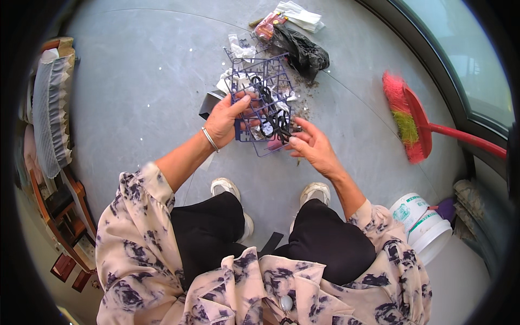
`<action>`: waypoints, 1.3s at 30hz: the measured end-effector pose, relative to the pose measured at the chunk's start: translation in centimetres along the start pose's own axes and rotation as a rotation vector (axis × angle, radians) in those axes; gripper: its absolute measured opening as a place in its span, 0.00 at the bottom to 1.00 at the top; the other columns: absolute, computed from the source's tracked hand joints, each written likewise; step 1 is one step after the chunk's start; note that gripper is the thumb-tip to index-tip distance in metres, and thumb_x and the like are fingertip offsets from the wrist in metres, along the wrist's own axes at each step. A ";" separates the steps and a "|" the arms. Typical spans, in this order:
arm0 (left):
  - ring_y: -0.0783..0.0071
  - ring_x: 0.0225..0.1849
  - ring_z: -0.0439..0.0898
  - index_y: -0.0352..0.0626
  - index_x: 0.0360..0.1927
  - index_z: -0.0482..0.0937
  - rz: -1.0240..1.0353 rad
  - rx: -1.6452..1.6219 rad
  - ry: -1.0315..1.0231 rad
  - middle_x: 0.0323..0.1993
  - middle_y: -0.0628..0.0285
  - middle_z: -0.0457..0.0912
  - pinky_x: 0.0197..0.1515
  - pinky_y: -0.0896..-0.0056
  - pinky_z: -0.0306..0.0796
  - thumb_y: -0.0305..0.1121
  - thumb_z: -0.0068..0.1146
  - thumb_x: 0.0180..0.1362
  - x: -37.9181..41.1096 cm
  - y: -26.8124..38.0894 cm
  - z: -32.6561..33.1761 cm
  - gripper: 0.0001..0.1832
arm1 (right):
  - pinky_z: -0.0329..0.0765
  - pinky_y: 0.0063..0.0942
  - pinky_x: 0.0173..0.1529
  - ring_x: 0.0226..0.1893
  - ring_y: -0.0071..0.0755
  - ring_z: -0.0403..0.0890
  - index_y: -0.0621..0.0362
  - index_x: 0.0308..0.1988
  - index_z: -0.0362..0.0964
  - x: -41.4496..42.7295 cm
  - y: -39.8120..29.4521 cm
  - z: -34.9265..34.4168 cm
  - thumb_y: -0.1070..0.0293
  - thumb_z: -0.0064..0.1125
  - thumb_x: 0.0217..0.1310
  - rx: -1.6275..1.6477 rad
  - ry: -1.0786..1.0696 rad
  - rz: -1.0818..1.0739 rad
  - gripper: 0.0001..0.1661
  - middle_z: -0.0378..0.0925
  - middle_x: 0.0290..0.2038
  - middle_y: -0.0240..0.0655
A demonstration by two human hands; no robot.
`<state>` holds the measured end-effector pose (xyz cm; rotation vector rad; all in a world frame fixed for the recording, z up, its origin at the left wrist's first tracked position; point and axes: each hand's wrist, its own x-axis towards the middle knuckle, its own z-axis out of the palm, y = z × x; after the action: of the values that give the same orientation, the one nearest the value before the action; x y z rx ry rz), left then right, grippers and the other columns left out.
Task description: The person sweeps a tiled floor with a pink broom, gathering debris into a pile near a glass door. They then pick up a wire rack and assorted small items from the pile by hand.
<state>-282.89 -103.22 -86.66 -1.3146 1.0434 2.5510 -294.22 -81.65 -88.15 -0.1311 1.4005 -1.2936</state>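
My left hand (228, 118) grips dark blue plastic model-kit sprue frames (264, 67) by their left side, thumb on top. A tangled black cord (266, 97) lies against the frames. At the cord's lower right is my right hand (310, 146), its thumb and fingers closed around a bit of the cord. Beneath and beyond the frames, white crumpled paper (243, 52), dirt and small scraps lie on the grey floor. A crumpled black plastic bag (302, 53) rests past them, beside a red packet (268, 26). Something pink shows partly below the frames.
A red broom (410, 122) with red and yellow-green bristles lies at the right, near a glass door (471, 53). White plastic buckets (422, 227) stand at the lower right. A wooden rack (55, 219) and a lace-trimmed cloth (53, 113) are at the left.
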 end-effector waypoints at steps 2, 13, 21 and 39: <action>0.69 0.48 0.77 0.45 0.46 0.70 0.037 -0.013 -0.068 0.45 0.61 0.76 0.42 0.70 0.73 0.37 0.45 0.63 0.5 1.7 -1.0 0.11 | 0.74 0.24 0.44 0.40 0.28 0.76 0.63 0.58 0.56 1.3 -0.8 -1.6 0.71 0.55 0.58 -0.230 0.089 -0.193 0.30 0.73 0.42 0.39; 0.73 0.45 0.77 0.45 0.46 0.71 0.243 0.080 0.180 0.40 0.65 0.77 0.39 0.75 0.70 0.38 0.49 0.61 0.8 5.7 -4.7 0.13 | 0.73 0.34 0.43 0.38 0.41 0.78 0.59 0.46 0.70 16.3 -10.9 -9.7 0.65 0.58 0.52 -0.982 0.521 -0.726 0.20 0.77 0.39 0.43; 0.83 0.33 0.73 0.40 0.48 0.71 0.194 0.188 0.205 0.35 0.62 0.78 0.36 0.82 0.67 0.34 0.54 0.58 -1.8 4.4 -9.9 0.16 | 0.74 0.31 0.36 0.30 0.36 0.79 0.59 0.41 0.73 16.3 -12.3 -3.8 0.67 0.56 0.55 -0.662 0.198 -0.664 0.13 0.79 0.32 0.40; 0.81 0.35 0.72 0.48 0.52 0.69 0.276 -0.193 0.256 0.36 0.64 0.78 0.34 0.77 0.65 0.35 0.52 0.59 -5.3 -2.1 -16.4 0.17 | 0.74 0.37 0.38 0.36 0.45 0.75 0.58 0.37 0.68 14.0 -3.5 8.0 0.63 0.60 0.50 -1.349 -0.133 -0.646 0.15 0.72 0.34 0.41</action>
<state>-267.51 -110.39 -90.35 -1.6931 1.1126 2.7985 -294.80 -97.64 -92.15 -1.6340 1.9620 -0.5505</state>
